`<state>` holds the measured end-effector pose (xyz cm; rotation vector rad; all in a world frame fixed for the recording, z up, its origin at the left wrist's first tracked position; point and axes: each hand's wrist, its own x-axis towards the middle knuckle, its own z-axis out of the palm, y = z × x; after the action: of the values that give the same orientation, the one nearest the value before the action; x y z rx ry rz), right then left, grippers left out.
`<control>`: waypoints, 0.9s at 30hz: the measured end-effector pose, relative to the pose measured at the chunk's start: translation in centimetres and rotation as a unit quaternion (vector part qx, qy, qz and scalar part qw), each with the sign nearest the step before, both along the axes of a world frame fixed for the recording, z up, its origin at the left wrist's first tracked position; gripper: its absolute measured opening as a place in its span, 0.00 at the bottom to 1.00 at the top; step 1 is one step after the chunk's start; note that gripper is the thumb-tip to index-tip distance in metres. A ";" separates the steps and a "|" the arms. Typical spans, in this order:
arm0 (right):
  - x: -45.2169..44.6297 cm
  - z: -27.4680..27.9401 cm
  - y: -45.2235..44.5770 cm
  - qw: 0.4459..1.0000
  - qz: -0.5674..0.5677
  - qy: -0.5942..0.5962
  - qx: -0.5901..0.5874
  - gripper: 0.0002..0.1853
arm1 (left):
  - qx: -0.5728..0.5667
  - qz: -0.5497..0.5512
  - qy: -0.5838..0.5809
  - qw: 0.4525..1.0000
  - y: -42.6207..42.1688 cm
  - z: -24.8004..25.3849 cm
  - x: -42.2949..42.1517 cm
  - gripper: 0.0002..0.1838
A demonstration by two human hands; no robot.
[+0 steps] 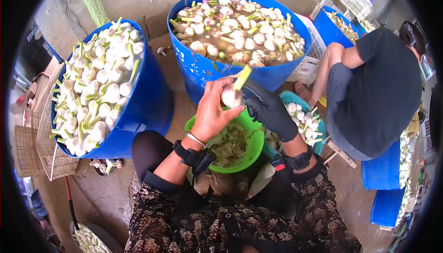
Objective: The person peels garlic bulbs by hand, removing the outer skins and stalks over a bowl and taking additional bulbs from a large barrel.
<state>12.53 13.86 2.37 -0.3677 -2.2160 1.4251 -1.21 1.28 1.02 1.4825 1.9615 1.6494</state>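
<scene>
My bare left hand (213,110) grips a garlic bulb (231,96) with a short green stem that points up and to the right. My right hand (271,111), in a black glove, is curled close against the bulb's right side. What its fingers hold, if anything, is hidden. Below both hands, a bright green basin (253,153) contains pale peeled skins (228,147). To the right of it, partly behind my right forearm, a teal basin (321,128) is filled with white garlic bulbs (297,114).
A large blue tub (184,61) ahead holds garlic in murky water. Another blue tub (154,100) at left is heaped with white garlic. A person in a dark shirt (385,91) sits at right. Crates (57,156) stand at far left; more blue tubs (380,170) are at right.
</scene>
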 end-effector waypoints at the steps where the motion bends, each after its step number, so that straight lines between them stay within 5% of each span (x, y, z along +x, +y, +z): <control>1: 0.0 -0.4 0.2 1.000 0.007 -0.001 -0.030 0.19 | -0.006 0.007 0.042 0.999 0.1 0.2 0.2 0.34; 4: -0.3 -1.6 0.8 0.994 0.011 0.006 -0.112 0.17 | -0.016 0.021 0.131 0.991 0.7 0.1 0.5 0.34; 9: -0.4 -2.1 1.9 0.998 -0.029 0.008 -0.061 0.15 | -0.038 0.011 0.167 0.985 1.5 -0.2 0.2 0.35; 12: -0.3 -1.1 2.4 0.990 -0.026 -0.005 -0.142 0.14 | 0.025 -0.125 -0.218 0.968 1.9 -0.9 0.2 0.34; 15: 0.3 -1.0 3.6 0.968 0.023 -0.022 -0.248 0.15 | 0.042 -0.251 -0.557 0.791 1.6 -1.7 -1.0 0.30; 19: 0.3 -1.0 2.6 0.970 0.007 0.041 -0.238 0.17 | 0.012 -0.316 -0.588 0.744 1.4 -2.8 -1.2 0.28; 24: 0.0 -2.0 1.7 0.974 0.014 0.016 -0.224 0.17 | -0.026 -0.205 -0.460 0.864 1.0 -2.1 1.2 0.28; 27: -0.1 -3.1 1.7 0.965 0.019 0.040 -0.260 0.15 | -0.040 -0.155 -0.287 0.944 0.7 -1.9 2.1 0.30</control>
<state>12.39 15.55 -0.73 -0.4299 -1.7674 1.9994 0.93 1.94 -0.92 1.0464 1.3842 1.6003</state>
